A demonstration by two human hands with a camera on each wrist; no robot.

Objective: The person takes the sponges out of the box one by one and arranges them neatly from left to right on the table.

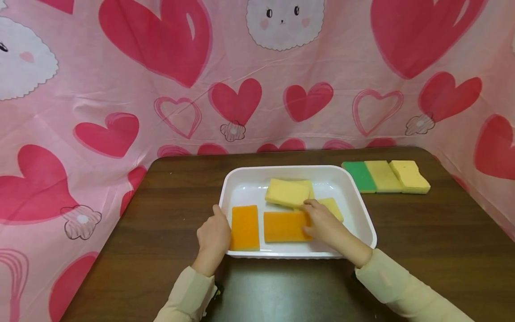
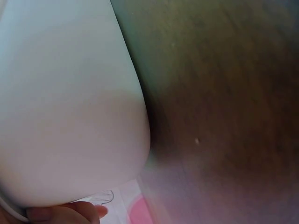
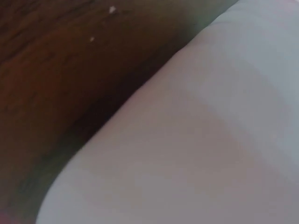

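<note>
A white tray (image 1: 358, 223) holds several sponges. My left hand (image 1: 214, 232) grips its left rim near the front corner; in the left wrist view the fingers (image 2: 77, 212) curl at the rim beside the outer wall (image 2: 74, 116). Inside, my right hand (image 1: 325, 223) holds the right end of an orange sponge (image 1: 283, 226), thumb and fingers spread across its width. Another orange sponge (image 1: 245, 227) lies lengthwise by the left wall. Behind the right hand's sponge, a yellow sponge (image 1: 286, 192) overlaps another, and one more yellow sponge (image 1: 331, 208) shows partly behind the hand.
On the brown wooden table (image 1: 181, 192), right of the tray, a green sponge (image 1: 359, 176), an olive-yellow sponge (image 1: 383, 175) and a yellow sponge (image 1: 410, 176) with an uneven edge lie side by side. A pink heart-patterned cloth (image 1: 257, 67) hangs behind the table.
</note>
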